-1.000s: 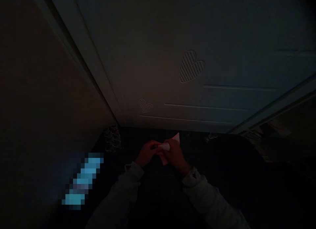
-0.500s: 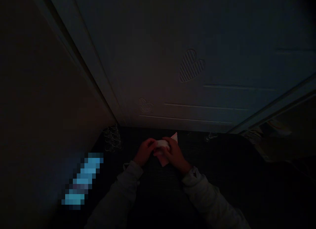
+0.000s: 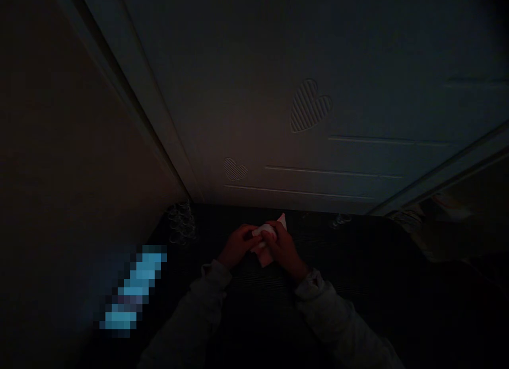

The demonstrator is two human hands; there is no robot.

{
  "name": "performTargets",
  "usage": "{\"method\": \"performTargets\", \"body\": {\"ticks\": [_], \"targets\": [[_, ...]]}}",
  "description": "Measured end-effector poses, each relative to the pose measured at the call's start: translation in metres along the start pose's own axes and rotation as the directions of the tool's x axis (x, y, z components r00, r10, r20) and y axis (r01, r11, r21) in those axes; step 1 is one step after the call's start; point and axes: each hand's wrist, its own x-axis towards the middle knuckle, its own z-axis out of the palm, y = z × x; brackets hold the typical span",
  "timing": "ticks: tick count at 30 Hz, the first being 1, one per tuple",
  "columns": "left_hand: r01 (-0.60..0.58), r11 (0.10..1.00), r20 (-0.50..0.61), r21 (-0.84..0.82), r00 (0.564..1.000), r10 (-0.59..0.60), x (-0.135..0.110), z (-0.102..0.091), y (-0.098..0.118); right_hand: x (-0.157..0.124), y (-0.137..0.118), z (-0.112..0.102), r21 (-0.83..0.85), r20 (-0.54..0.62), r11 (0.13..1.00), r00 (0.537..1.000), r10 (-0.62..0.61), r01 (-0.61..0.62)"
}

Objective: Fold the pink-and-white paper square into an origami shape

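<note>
In dim light, a pale, pinkish cloth (image 3: 264, 256) is bunched between my two hands above the dark tabletop. One corner sticks up behind my fingers and another hangs down below them. My right hand (image 3: 288, 253) is wrapped around the cloth from the right, thumb pressed across its front. From the left, my left hand (image 3: 237, 246) has its fingers closed on the bunched part. Whether anything is inside the cloth, I cannot make out.
Several clear glass-like items (image 3: 181, 222) stand clustered at the table's back left corner. Another small clear item (image 3: 341, 219) is at the back right. A blurred bright screen (image 3: 133, 289) lies at the left edge. Behind rises a white panel (image 3: 254, 109) with heart reliefs.
My left hand has moved in to the right, its fingers now overlapping the cloth. The cloth is bunched more tightly, and my right hand stays about where it was.
</note>
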Motion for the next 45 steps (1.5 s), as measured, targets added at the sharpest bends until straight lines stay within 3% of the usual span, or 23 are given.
{"method": "performTargets", "body": {"ticks": [3,8,24,29,37,45], "targets": [[-0.06,0.993,-0.054,0.099,0.996,0.066,-0.001,0.002,-0.001,0.0,0.001,0.0,0.0,0.0,1.0,1.0,0.002,-0.002],[0.021,0.992,-0.007,0.125,1.0,-0.02,-0.004,0.003,0.002,-0.001,0.001,-0.001,-0.007,-0.007,1.0,1.0,0.025,-0.025],[-0.013,0.982,-0.021,0.186,1.0,0.018,-0.005,0.005,0.002,0.001,0.0,0.0,-0.009,0.023,0.998,0.998,0.06,-0.06],[0.031,0.996,-0.032,0.084,0.999,-0.028,-0.004,0.005,0.001,0.001,0.002,0.002,-0.032,0.009,0.999,0.999,0.037,-0.037],[0.086,0.956,0.006,-0.28,0.996,-0.087,-0.001,-0.001,0.003,0.002,0.0,0.001,-0.05,-0.049,0.997,0.997,0.051,-0.054],[0.118,0.929,-0.031,-0.349,0.99,-0.138,0.003,-0.003,-0.006,0.003,0.007,0.004,0.022,-0.095,0.998,0.994,0.062,-0.06]]}}
